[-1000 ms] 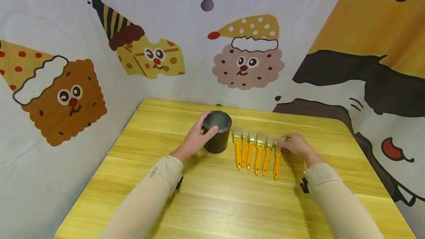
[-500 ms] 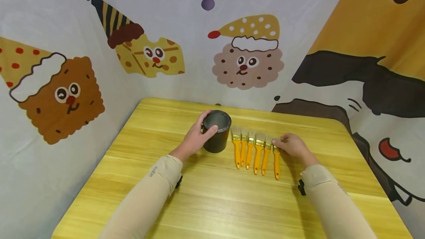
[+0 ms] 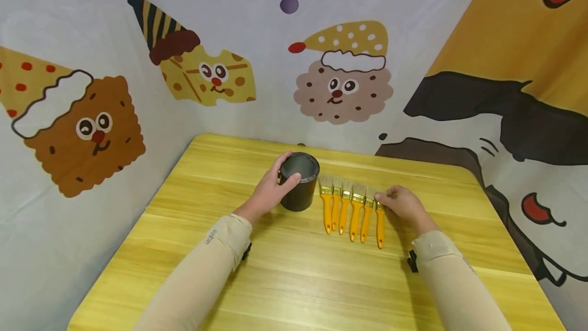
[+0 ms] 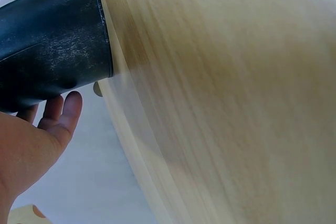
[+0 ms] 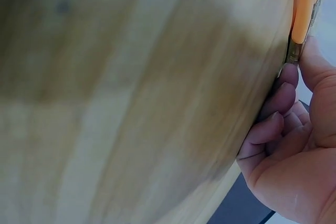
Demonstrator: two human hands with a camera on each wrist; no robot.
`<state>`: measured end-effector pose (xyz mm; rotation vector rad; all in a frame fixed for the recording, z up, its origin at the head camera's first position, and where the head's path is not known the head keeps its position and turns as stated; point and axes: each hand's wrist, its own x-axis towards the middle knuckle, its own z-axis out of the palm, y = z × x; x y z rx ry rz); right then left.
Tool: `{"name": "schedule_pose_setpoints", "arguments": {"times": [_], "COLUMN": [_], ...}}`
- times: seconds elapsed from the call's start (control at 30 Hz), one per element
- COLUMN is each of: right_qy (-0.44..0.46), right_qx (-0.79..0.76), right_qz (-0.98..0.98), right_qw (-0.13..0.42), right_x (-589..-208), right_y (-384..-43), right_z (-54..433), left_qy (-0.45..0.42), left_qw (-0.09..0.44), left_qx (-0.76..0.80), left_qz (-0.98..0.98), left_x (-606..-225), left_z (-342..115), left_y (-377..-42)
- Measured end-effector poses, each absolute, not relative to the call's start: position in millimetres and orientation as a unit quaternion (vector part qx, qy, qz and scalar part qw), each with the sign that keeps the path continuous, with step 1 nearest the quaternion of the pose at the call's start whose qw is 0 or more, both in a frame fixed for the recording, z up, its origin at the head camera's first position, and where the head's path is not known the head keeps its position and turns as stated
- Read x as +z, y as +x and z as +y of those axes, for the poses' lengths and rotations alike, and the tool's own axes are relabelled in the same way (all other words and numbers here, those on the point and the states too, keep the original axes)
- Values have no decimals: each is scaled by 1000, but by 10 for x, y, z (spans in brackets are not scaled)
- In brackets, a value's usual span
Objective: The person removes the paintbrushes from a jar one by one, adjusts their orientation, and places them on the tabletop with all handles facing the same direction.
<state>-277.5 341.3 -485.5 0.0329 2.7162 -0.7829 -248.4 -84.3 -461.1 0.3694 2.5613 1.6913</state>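
A black can (image 3: 299, 193) stands upright on the wooden table, its top uncovered. My left hand (image 3: 272, 188) grips it from the left side, with the thumb over the rim and the fingers round the far side. In the left wrist view, fingers (image 4: 71, 111) lie against the can's wall. Several paintbrushes (image 3: 342, 208) with orange handles lie in a row right of the can, bristles pointing away from me. At the right end of that row, my right hand (image 3: 406, 203) pinches the last paintbrush (image 3: 380, 229) near its metal band. Its bristles are hidden by the fingers.
The yellow wooden table (image 3: 275, 280) reaches back to a white cloth backdrop (image 3: 266, 121) printed with cartoon cookies and cheese. This backdrop also runs along the left and right sides.
My right hand has shifted slightly left, and the last paintbrush's handle has swung a little and now lies closer to the row. The left hand and the can look unmoved.
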Motion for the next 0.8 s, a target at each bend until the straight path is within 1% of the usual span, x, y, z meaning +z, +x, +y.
{"name": "schedule_pose_setpoints", "arguments": {"times": [0.47, 0.8], "right_qy": [9, -3], "right_qx": [-269, -249], "right_qz": [950, 959], "right_qw": [157, 132], "right_x": [-4830, -4849], "right_y": [-2788, -2761], "right_z": [3410, 3387], "left_qy": [118, 123], "left_qw": [27, 29], "left_qx": [545, 548], "left_qz": [830, 827], "left_x": [-4602, -4610], "left_z": [-837, -841], "left_y": [-2487, -2489]}}
